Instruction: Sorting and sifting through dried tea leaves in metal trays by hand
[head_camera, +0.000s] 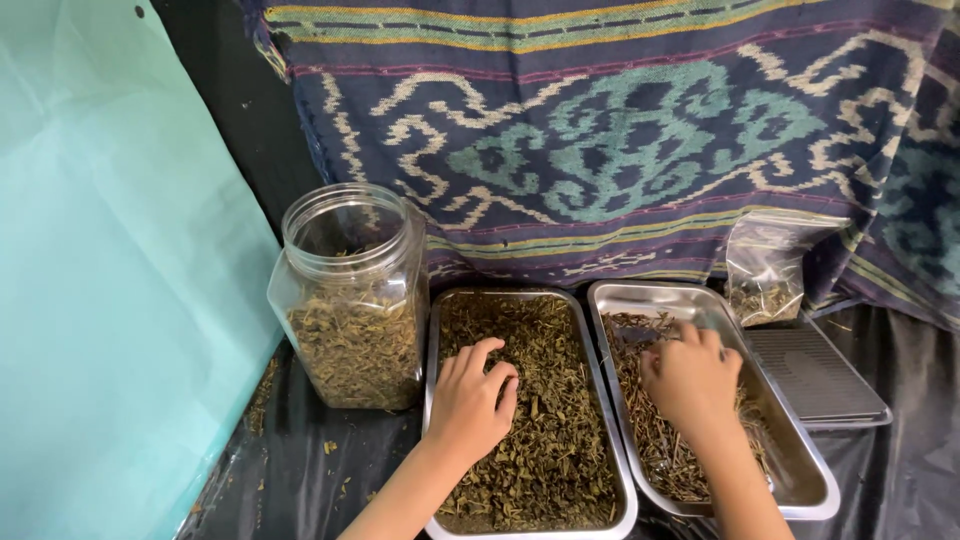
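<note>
Left hand (470, 400): fingers curled, resting on leaves in left tray (432, 340), long side pointing away.
Right hand (692, 378): fingers bent, pressing stems in right tray (800, 440).

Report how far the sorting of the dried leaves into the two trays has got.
Done: the right tray holds a thin layer of stems, and the jar is about half full. In hand: the left hand picks through the left tray, the right hand rests in the stems. Left: the left tray's thick leaf layer.
</note>
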